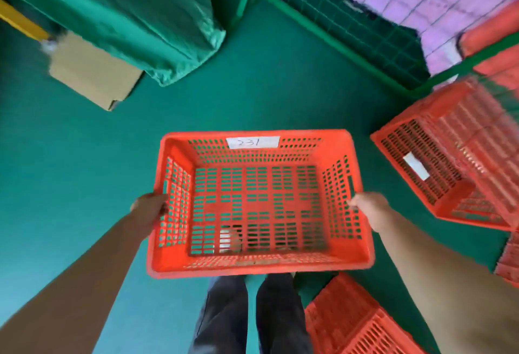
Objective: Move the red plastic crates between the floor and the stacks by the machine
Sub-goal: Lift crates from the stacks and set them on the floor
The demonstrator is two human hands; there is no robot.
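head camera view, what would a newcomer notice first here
An empty red crate fills the centre, gripped at its two short sides by the left hand and the right hand. A white label reading 231 sits on its far wall. A second red crate stands out at the right against the green floor.

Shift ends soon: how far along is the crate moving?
Done: cannot tell; no finished stack shows clearly. In hand: left hand and right hand hold the empty crate labelled 231 by its ends. Remaining: a tipped crate on the right and another crate at lower right.
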